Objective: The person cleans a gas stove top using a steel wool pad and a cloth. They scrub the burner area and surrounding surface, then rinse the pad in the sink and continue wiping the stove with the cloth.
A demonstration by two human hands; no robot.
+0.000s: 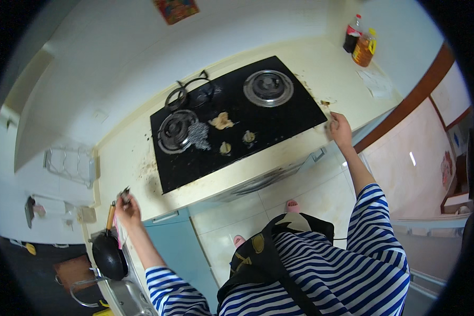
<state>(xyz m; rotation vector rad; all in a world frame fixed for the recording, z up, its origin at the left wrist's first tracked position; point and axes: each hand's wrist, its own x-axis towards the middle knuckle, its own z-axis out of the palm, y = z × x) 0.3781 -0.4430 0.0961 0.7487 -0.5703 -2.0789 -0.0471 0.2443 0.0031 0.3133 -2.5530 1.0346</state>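
My left hand [128,211] is over the counter left of the black gas hob [205,170], its fingers closed on a small dark object [125,193] too blurred to name. Near the hob's front right corner is my right hand [339,128], fingers curled; whether it holds something small cannot be made out. On the hob, a steel wool scourer [199,135] rests against the left burner [173,132], and a crumpled tan cloth or scrap [221,121] lies near the middle. Two pan supports [197,89] stand at the back edge, away from the right burner [268,87].
Brown grime marks the counter [130,158] beside the hob. A black wok [110,254] sits by the steel sink [130,298] at lower left. A cola bottle [352,35] and an oil bottle [364,49] stand at the back right, near a white paper [375,83].
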